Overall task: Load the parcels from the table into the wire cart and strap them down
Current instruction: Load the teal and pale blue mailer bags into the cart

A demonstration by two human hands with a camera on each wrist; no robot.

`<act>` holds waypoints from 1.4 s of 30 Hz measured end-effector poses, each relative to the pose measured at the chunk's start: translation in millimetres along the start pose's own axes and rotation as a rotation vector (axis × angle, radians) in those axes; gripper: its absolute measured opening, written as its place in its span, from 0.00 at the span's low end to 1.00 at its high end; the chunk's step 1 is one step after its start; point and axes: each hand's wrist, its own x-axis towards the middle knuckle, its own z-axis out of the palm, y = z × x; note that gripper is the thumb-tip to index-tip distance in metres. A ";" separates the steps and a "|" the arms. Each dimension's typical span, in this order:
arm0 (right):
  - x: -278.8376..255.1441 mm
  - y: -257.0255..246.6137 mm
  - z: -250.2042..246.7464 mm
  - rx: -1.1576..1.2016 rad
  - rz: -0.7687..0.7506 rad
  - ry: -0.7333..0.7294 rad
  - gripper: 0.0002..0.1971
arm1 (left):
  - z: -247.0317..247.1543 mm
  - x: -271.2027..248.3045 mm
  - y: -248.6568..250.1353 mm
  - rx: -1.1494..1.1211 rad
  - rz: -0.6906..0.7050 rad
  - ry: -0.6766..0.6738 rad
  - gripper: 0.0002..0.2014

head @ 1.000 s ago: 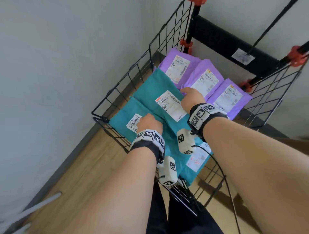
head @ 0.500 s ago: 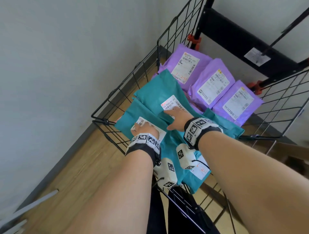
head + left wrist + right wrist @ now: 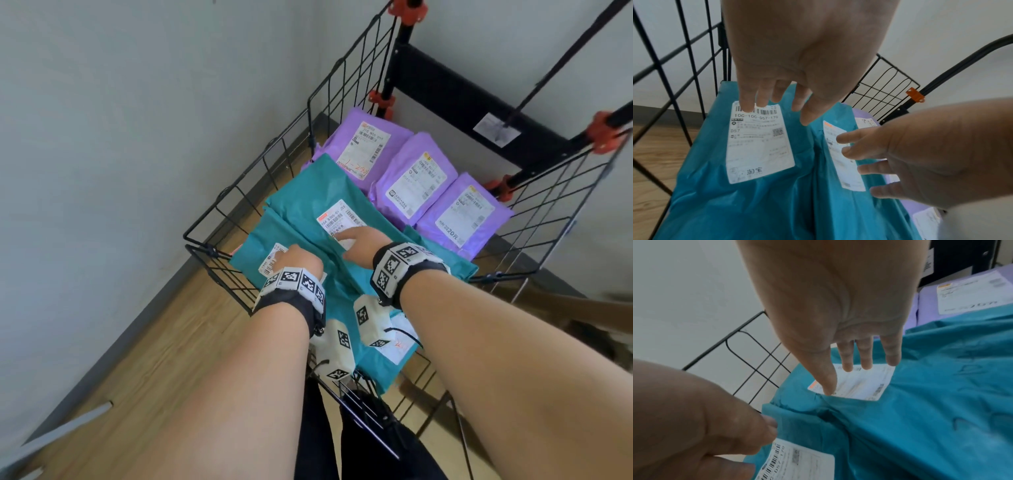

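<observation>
The black wire cart [image 3: 246,181] holds three purple parcels [image 3: 414,181] in a row at its far end, with several teal parcels overlapping in front of them. My left hand [image 3: 298,262] lies open on the near-left teal parcel [image 3: 253,246], fingertips on its white label [image 3: 758,142]. My right hand [image 3: 359,241] is spread flat on the label of the upper teal parcel [image 3: 308,198]. In the right wrist view the right hand's [image 3: 855,374] straight fingers touch that label [image 3: 865,386]. Neither hand grips anything.
A grey wall [image 3: 120,137] runs close along the cart's left side above a wood floor [image 3: 171,342]. The cart's black handle frame [image 3: 455,99] with orange clips [image 3: 380,99] stands at the far end. A black cord [image 3: 561,58] slants down at the upper right.
My right hand drew back from the purple parcels' edge onto the upper teal parcel's label. The left hand stayed on the near-left parcel's label.
</observation>
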 end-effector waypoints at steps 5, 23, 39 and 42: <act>-48.5 14.5 -23.0 0.028 -0.003 0.090 0.23 | 2.7 -46.3 14.0 -0.078 0.063 0.069 0.18; -256.1 109.0 -47.9 0.459 0.308 0.744 0.16 | 38.1 -206.9 73.1 0.076 0.647 0.070 0.20; -403.9 277.6 9.6 0.844 0.642 0.964 0.21 | 177.6 -348.8 140.8 0.330 0.958 -0.001 0.21; -430.4 324.0 19.5 0.845 0.679 0.958 0.19 | 227.2 -369.6 153.9 0.364 0.948 -0.066 0.20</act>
